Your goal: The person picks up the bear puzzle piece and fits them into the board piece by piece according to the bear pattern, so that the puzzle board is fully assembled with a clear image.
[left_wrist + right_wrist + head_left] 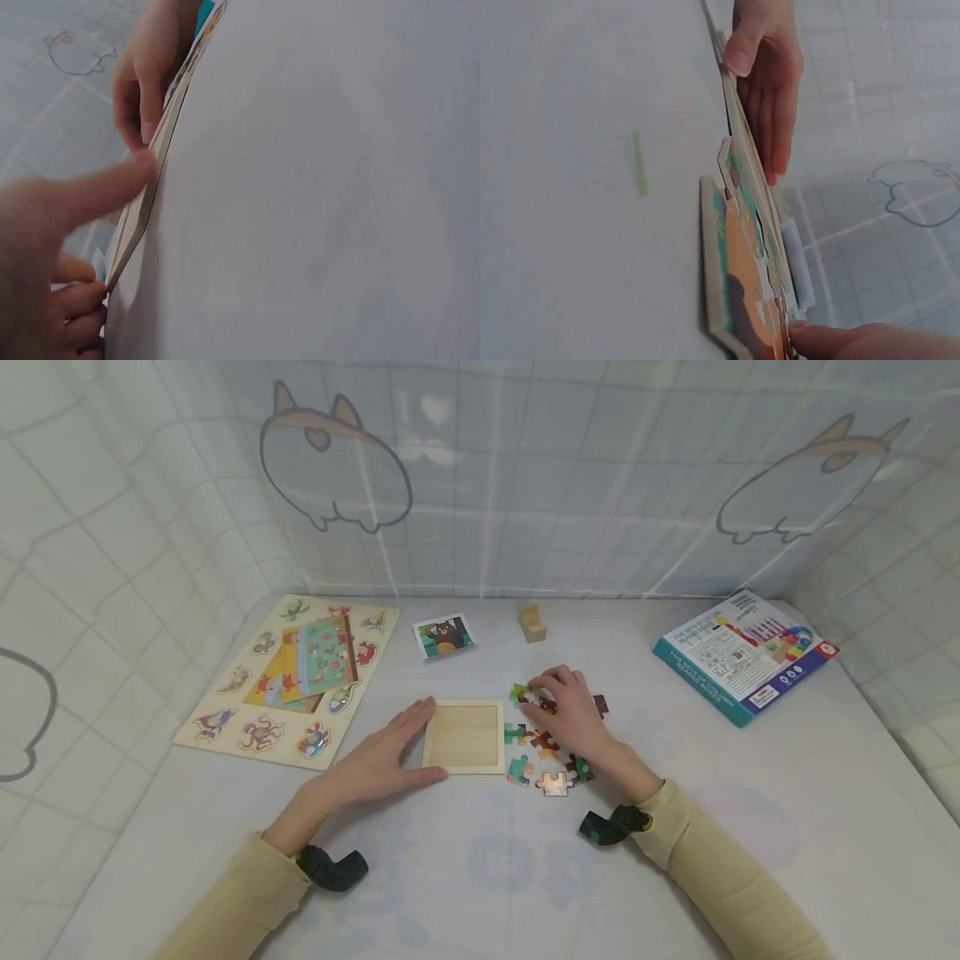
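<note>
A square wooden tray [465, 770] lies bare inside on the table. My left hand [382, 756] rests against its left side, fingers straight along the upper left corner and thumb at the lower left corner. Right of the tray, several jigsaw puzzle pieces [555, 783] lie loosely grouped, picture side up. Over them is my right hand [570, 714], with thumb and index finger about a jigsaw puzzle piece [519, 694] with green on it, near the tray's upper right corner. In the right wrist view, the right thumb [832, 339] touches the pieces; the other fingertips are hidden.
A picture card [444, 636] with a bear lies behind the tray, beside a small wooden block [532, 623]. At left is a wooden sea-animal board [225, 727] with colourful boards [326, 652] on top. A teal and white box [742, 652] lies at right.
</note>
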